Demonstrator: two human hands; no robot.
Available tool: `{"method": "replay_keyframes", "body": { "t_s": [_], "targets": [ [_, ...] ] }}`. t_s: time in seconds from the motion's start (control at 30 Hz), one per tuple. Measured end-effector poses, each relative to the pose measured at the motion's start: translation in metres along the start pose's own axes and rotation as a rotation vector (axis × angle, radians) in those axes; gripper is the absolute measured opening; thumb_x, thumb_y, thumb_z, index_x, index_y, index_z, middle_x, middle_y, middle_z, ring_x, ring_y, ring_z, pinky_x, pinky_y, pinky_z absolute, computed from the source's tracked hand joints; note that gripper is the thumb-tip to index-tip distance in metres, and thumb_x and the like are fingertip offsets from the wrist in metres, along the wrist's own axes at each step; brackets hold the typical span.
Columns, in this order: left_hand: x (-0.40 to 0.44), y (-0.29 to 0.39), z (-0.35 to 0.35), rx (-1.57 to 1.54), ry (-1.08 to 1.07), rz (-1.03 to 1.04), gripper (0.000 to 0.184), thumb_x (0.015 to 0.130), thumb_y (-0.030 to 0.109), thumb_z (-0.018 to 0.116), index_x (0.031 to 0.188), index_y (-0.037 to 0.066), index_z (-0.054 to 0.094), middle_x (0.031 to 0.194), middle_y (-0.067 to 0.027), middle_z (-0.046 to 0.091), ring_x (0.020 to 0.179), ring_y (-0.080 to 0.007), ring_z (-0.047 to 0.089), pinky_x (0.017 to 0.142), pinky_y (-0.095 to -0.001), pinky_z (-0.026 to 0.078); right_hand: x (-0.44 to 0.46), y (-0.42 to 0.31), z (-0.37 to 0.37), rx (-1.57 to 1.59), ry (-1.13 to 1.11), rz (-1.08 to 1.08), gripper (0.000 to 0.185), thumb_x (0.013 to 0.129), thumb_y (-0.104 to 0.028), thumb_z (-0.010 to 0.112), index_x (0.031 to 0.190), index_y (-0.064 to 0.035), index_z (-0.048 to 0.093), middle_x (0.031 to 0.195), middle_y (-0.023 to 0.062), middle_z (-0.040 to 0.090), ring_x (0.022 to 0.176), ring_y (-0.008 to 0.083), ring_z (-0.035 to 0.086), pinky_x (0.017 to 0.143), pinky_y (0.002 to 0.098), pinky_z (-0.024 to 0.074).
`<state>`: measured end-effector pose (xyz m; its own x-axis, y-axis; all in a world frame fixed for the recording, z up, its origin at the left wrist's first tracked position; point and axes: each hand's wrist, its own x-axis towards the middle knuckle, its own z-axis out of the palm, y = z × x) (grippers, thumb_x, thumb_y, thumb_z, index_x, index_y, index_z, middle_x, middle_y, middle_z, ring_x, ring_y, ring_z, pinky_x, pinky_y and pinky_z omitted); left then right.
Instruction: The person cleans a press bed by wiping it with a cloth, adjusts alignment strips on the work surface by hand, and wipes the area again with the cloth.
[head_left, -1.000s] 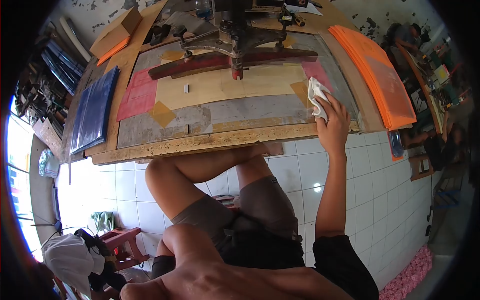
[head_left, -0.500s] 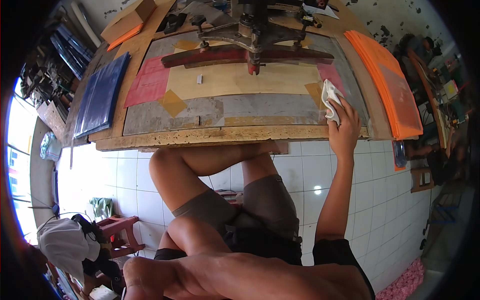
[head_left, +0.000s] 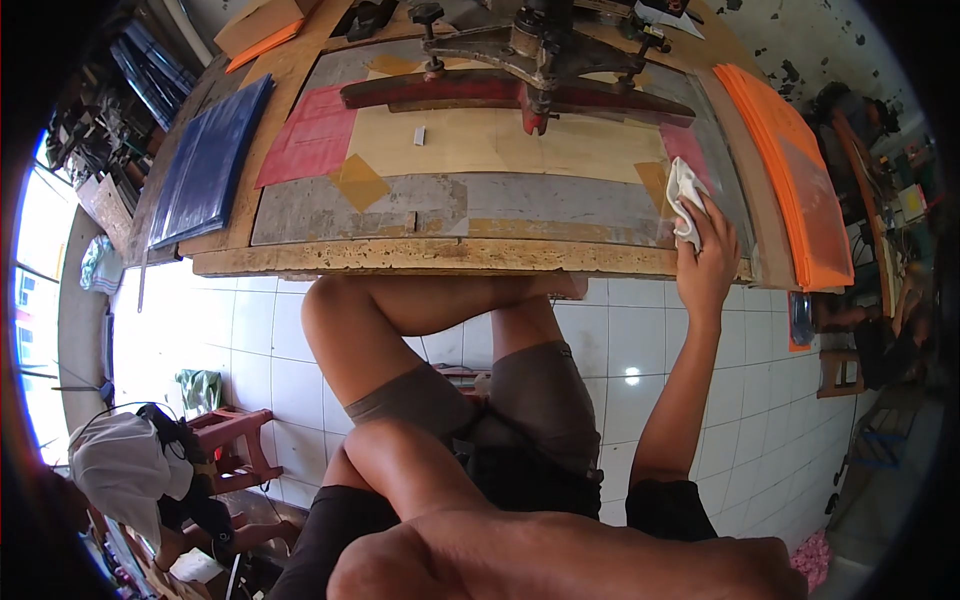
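Note:
My right hand (head_left: 708, 265) is at the right front of the worktable, its fingers closed on a crumpled white cloth (head_left: 686, 205). The cloth rests near a brown tape piece (head_left: 652, 184) and the pink sheet's right end. My left arm is folded across the bottom of the view; the part nearest the camera, apparently my left hand (head_left: 560, 550), is large, and its fingers are hidden. Before me lies a grey plate (head_left: 400, 215) with a cream sheet (head_left: 480, 155) taped on it. A small pale piece (head_left: 420, 135) lies on that sheet.
A heavy metal press head with a long reddish bar (head_left: 600, 100) hangs over the plate. Blue plastic covers (head_left: 210, 165) lie at the left, orange ones (head_left: 790, 190) at the right. A person in white cloth (head_left: 120, 465) is lower left, near a red stool (head_left: 235, 445).
The view has shifted, so the table appears slightly right and higher. The cloth stays in my right hand at about the same table spot. My left arm has moved right across the bottom.

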<state>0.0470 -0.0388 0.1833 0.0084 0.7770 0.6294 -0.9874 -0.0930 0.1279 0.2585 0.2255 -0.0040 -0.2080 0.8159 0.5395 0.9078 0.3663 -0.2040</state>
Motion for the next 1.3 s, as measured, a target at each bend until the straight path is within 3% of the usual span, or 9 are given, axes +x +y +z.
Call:
{"method": "replay_keyframes", "body": {
  "t_s": [0.3, 0.4, 0.43, 0.5, 0.53, 0.57, 0.67, 0.8, 1.3],
  "targets": [
    [-0.005, 0.011, -0.036, 0.163, 0.204, -0.011, 0.030, 0.101, 0.015, 0.082, 0.123, 0.025, 0.065, 0.105, 0.0064, 0.067, 0.096, -0.0156, 0.065, 0.088, -0.0321, 0.046, -0.001, -0.001, -0.001, 0.010, 0.000, 0.004, 0.046, 0.098, -0.019, 0.077, 0.142, -0.0315, 0.074, 0.157, -0.0097, 0.062, 0.141, 0.0238, 0.057, 0.124, 0.0471, 0.0400],
    [-0.004, 0.030, -0.040, 0.299, 0.139, 0.019, 0.030, 0.100, 0.012, 0.084, 0.121, 0.025, 0.066, 0.101, 0.0077, 0.067, 0.093, -0.0142, 0.065, 0.086, -0.0310, 0.046, -0.001, -0.003, -0.002, 0.014, 0.004, 0.003, 0.046, 0.097, -0.018, 0.077, 0.142, -0.0307, 0.074, 0.157, -0.0097, 0.062, 0.141, 0.0240, 0.058, 0.124, 0.0471, 0.0403],
    [0.000, 0.040, -0.043, 0.363, 0.073, 0.010, 0.029, 0.102, 0.013, 0.082, 0.123, 0.024, 0.066, 0.104, 0.0059, 0.067, 0.095, -0.0143, 0.065, 0.087, -0.0321, 0.046, -0.001, -0.003, -0.002, 0.015, 0.006, 0.004, 0.047, 0.097, -0.017, 0.077, 0.142, -0.0303, 0.074, 0.157, -0.0096, 0.062, 0.141, 0.0240, 0.058, 0.123, 0.0471, 0.0404],
    [0.002, 0.022, -0.058, 0.384, -0.056, 0.275, 0.017, 0.105, 0.024, 0.073, 0.112, 0.011, 0.065, 0.104, -0.0083, 0.072, 0.096, -0.0237, 0.068, 0.083, -0.0363, 0.051, -0.001, -0.003, -0.002, 0.029, 0.011, -0.004, 0.047, 0.096, -0.016, 0.078, 0.142, -0.0295, 0.075, 0.157, -0.0095, 0.062, 0.141, 0.0241, 0.058, 0.123, 0.0472, 0.0405],
    [0.006, 0.013, -0.065, 0.384, -0.121, 0.406, 0.025, 0.107, 0.030, 0.069, 0.106, 0.005, 0.065, 0.105, -0.0155, 0.074, 0.097, -0.0283, 0.069, 0.080, -0.0384, 0.053, -0.001, -0.003, -0.002, 0.036, 0.015, -0.008, 0.047, 0.096, -0.016, 0.078, 0.141, -0.0290, 0.075, 0.157, -0.0094, 0.062, 0.141, 0.0242, 0.058, 0.123, 0.0473, 0.0405],
    [0.010, 0.006, -0.071, 0.358, -0.204, 0.501, 0.032, 0.112, 0.039, 0.059, 0.124, 0.010, 0.067, 0.110, -0.0113, 0.078, 0.112, -0.0289, 0.068, 0.094, -0.0380, 0.048, 0.000, -0.004, -0.003, 0.038, 0.013, -0.006, 0.048, 0.095, -0.016, 0.078, 0.141, -0.0288, 0.075, 0.157, -0.0093, 0.062, 0.141, 0.0243, 0.058, 0.123, 0.0475, 0.0404],
    [0.010, 0.028, -0.051, 0.338, -0.276, 0.374, 0.050, 0.117, 0.054, 0.050, 0.152, 0.020, 0.063, 0.120, -0.0030, 0.083, 0.128, -0.0281, 0.065, 0.107, -0.0392, 0.035, -0.001, -0.004, -0.004, 0.038, 0.006, -0.004, 0.048, 0.095, -0.016, 0.078, 0.141, -0.0283, 0.075, 0.157, -0.0090, 0.062, 0.141, 0.0246, 0.057, 0.124, 0.0481, 0.0401],
    [-0.001, 0.011, -0.026, 0.374, -0.192, 0.495, 0.062, 0.116, 0.060, 0.044, 0.166, 0.023, 0.049, 0.126, -0.0034, 0.083, 0.132, -0.0260, 0.062, 0.111, -0.0457, 0.028, -0.002, -0.003, -0.001, 0.028, 0.014, -0.006, 0.048, 0.095, -0.015, 0.078, 0.141, -0.0286, 0.075, 0.157, -0.0088, 0.062, 0.141, 0.0248, 0.057, 0.124, 0.0487, 0.0399],
    [-0.020, 0.053, -0.004, 0.853, -0.160, 0.370, 0.074, 0.117, 0.062, 0.005, 0.175, 0.029, 0.037, 0.131, 0.0047, 0.081, 0.130, -0.0222, 0.058, 0.114, -0.0563, 0.021, -0.001, -0.004, -0.003, 0.039, 0.005, -0.005, 0.046, 0.097, -0.016, 0.078, 0.141, -0.0294, 0.075, 0.156, -0.0082, 0.063, 0.141, 0.0245, 0.058, 0.125, 0.0483, 0.0397]
  ]
}}
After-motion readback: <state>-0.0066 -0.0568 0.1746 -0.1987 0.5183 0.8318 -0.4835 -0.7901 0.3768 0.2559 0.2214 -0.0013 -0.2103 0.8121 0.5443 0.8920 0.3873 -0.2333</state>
